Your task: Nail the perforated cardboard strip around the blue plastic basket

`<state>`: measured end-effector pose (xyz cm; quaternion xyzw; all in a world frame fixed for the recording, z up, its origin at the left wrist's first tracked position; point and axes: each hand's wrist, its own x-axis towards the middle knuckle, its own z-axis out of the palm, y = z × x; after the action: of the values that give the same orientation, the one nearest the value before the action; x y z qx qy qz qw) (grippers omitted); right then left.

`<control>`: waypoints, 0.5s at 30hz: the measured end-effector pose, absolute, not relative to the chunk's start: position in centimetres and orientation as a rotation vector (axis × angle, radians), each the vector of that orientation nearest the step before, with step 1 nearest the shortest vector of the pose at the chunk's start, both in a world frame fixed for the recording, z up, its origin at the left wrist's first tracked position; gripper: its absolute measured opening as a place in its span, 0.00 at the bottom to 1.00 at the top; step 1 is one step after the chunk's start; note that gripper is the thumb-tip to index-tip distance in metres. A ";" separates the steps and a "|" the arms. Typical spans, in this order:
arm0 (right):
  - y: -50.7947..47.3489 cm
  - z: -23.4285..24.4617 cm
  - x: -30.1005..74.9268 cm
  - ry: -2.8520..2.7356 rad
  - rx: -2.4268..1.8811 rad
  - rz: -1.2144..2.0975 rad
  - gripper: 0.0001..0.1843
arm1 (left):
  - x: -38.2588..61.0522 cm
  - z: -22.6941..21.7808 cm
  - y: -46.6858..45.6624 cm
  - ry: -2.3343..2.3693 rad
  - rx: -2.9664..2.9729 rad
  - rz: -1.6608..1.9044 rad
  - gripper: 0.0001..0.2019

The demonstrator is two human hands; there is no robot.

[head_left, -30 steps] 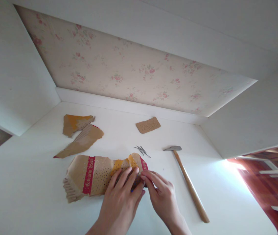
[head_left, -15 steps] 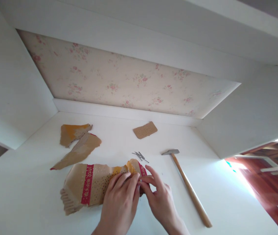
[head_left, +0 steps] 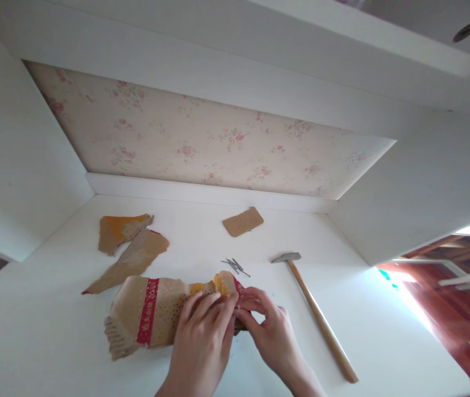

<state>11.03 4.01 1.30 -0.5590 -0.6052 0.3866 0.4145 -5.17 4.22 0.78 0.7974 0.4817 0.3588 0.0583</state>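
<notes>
A crumpled piece of brown cardboard [head_left: 164, 309], printed with red bands and an orange patch and dotted with many small holes, lies on the white surface in front of me. My left hand [head_left: 204, 336] lies over its right half, with bent fingers holding it. At the cardboard's right end my right hand [head_left: 270, 325] has thumb and forefinger pinched together, touching the left fingertips. A tiny pale spot shows at that pinch, too small to name. Just beyond the cardboard is a small pile of nails [head_left: 235, 267]. A hammer [head_left: 320, 317] with a wooden handle lies to the right.
Two torn cardboard scraps [head_left: 138, 259] lie at the left. A small perforated cardboard rectangle [head_left: 243, 221] sits near the back. White panels enclose the surface on both sides, with a floral back panel [head_left: 218, 138] behind. Reddish flooring [head_left: 433, 309] shows beyond the right edge.
My right forefinger and other fingers have lowered and curled closer to the cardboard's right end. The left hand stays nearly in place. The camera view has shifted slightly.
</notes>
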 end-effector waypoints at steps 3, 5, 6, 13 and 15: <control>4.1 1.1 11.1 -1.533 -1.420 0.915 0.10 | -5.4 1.5 4.3 1.429 2.436 1.062 0.16; 4.1 0.8 11.1 -1.530 -1.432 0.898 0.08 | -5.4 2.1 4.3 1.412 2.444 1.071 0.16; 4.1 0.7 11.1 -1.520 -1.433 0.910 0.08 | -5.3 2.3 4.4 1.411 2.444 1.079 0.16; 3.7 0.1 11.2 -1.527 -1.425 0.905 0.11 | -4.8 2.1 4.7 1.476 2.427 1.120 0.11; 3.7 0.1 11.3 -1.541 -1.432 0.897 0.10 | -4.7 1.8 4.7 1.454 2.418 1.136 0.12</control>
<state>11.30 3.68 0.06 -0.5698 -0.6132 0.3569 0.4146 -4.73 4.71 1.81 0.7940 0.4775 0.3729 0.0500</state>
